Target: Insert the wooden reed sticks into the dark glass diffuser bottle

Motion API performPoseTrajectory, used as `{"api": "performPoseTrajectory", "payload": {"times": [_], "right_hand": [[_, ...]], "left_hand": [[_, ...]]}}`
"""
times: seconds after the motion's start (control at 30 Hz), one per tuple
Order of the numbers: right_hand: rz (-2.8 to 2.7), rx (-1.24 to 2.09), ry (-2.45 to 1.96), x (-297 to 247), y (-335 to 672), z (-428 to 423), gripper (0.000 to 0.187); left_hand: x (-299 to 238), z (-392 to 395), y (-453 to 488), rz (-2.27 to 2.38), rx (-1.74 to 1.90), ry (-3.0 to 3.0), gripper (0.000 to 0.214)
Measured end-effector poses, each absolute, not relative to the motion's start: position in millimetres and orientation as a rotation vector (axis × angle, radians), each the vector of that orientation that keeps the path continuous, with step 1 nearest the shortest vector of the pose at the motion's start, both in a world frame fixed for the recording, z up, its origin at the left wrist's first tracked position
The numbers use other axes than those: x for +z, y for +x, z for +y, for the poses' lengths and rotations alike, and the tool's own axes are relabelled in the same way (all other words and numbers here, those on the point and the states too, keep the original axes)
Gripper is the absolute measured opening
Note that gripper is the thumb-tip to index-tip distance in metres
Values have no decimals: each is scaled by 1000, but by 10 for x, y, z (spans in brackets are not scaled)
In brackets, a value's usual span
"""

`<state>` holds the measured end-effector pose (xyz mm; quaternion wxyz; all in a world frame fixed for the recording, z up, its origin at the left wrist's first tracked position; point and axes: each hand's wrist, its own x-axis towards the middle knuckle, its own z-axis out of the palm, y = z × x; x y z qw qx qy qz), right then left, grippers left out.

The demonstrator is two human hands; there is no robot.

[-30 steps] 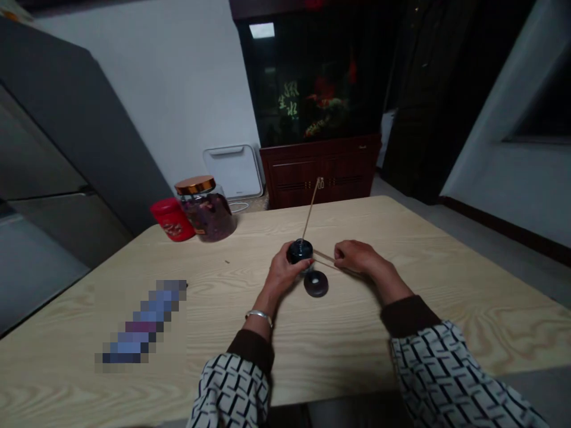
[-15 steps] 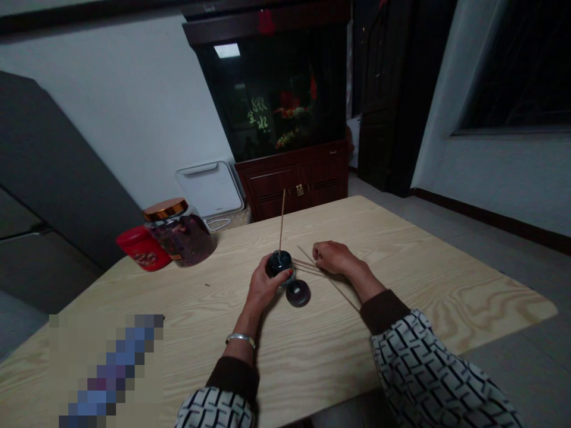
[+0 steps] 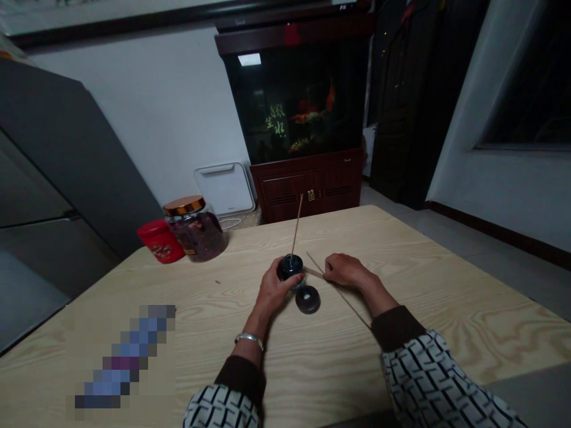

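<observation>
Right hand (image 3: 345, 272) barely moves, pinching loose sticks (image 3: 352, 304) beside holder (image 3: 289, 267) | left hand (image 3: 272, 288) stays wrapped around it | one stick (image 3: 297, 226) upright inside

Table (image 3: 446, 297): light wood-grain top. At the far left edge a red tin (image 3: 159, 240) and a jar (image 3: 196, 229) stand side by side. Near the middle stands a dark pot (image 3: 289, 266), with a dark ring (image 3: 307, 299) just beside it on the near side. Thin sticks (image 3: 357, 311) lie right of the pot. A pixelated item (image 3: 125, 356) lies near left.
</observation>
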<state>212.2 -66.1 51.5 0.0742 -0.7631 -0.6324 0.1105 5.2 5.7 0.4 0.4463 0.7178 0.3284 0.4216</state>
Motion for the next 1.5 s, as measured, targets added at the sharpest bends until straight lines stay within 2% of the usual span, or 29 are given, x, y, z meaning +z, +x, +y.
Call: {"api": "performPoseTrajectory", "payload": {"times": [0.53, 0.77, 0.9, 1.13, 1.3, 1.5], "right_hand": [[-1765, 349, -2193, 400, 2260, -596, 11], [-934, 431, -1201, 810, 2210, -557, 29], [-815, 350, -941, 1018, 1974, -555, 30], [-991, 214, -977, 1030, 1761, -419, 29], [-1166, 334, -1053, 902, 1611, -352, 29], [-1453, 380, -1363, 709, 1621, -449, 26]], "left_hand": [[42, 26, 34, 803, 1063, 1768, 56], [-9, 52, 37, 810, 1070, 1751, 58], [-17, 58, 40, 782, 1074, 1720, 58], [46, 21, 38, 789, 1073, 1695, 58], [61, 16, 27, 803, 1084, 1733, 58], [56, 11, 14, 797, 1078, 1765, 55]]}}
